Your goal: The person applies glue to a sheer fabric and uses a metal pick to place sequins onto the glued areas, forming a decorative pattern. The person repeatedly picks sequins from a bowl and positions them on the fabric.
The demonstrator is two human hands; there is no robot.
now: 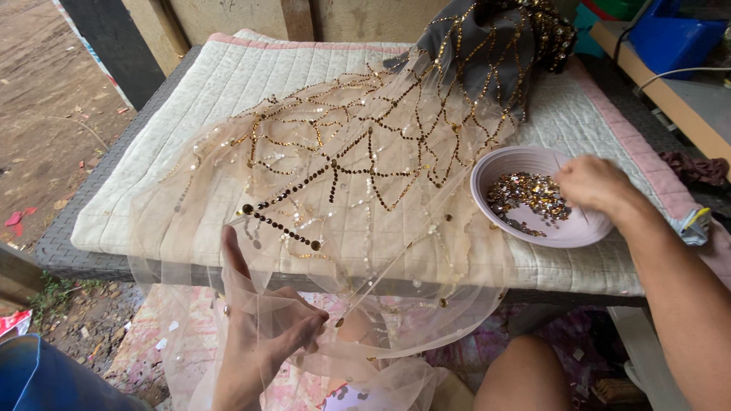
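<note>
You had one low table (91, 251) in front of you, covered by one quilted white pad (251, 76) with a pink edge, and over that pad lay one sheet of sheer beige net (327, 190), stitched with branching lines of gold and dark sequins and running up into a grey piece of cloth (472, 53) at the far end. The near edge of the net hung off the table into your lap, where your left hand (263, 331) sat under it with the fingers curled closed, pinching a fold of the net. One pale pink bowl (541, 196) stood on the pad to the right, touching the net's edge, holding a heap of loose gold and dark sequins (528, 198), too many to count. Your right hand (594, 183) reached over the bowl's far rim with the fingertips drawn together; I could not tell whether they held a sequin or a needle. You would have done well to keep the net taut with the left hand, and to lift only one sequin at a time.
</note>
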